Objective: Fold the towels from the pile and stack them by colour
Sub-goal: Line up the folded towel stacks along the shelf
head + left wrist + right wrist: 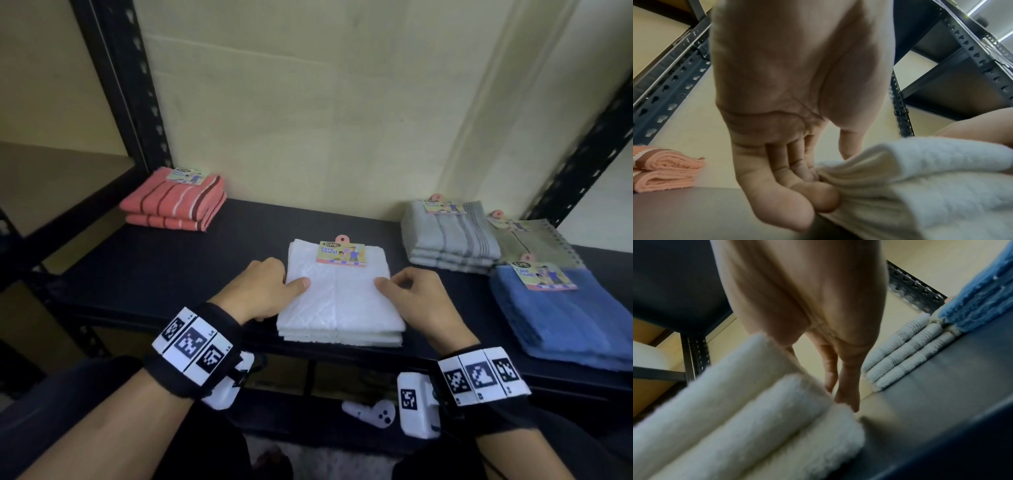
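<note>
free: shelf (239,236) left-centre | blocked right: grey stack (448,240), blue towel (561,315)

Towel colours on a black shelf (212,260)

Near centre, white towels (339,301) with a raised diamond weave; far left, coral towels (174,202) striped dark red and white; right, grey towels (448,240) with darker lines, an olive towel (537,243), a plain blue towel (561,322).

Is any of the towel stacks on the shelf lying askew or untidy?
Mostly tidy. The olive-green towel at the far right lies single and partly buried under the folded blue towel, which overhangs the black shelf's front edge. The white, salmon striped and grey stacks look square.
</note>
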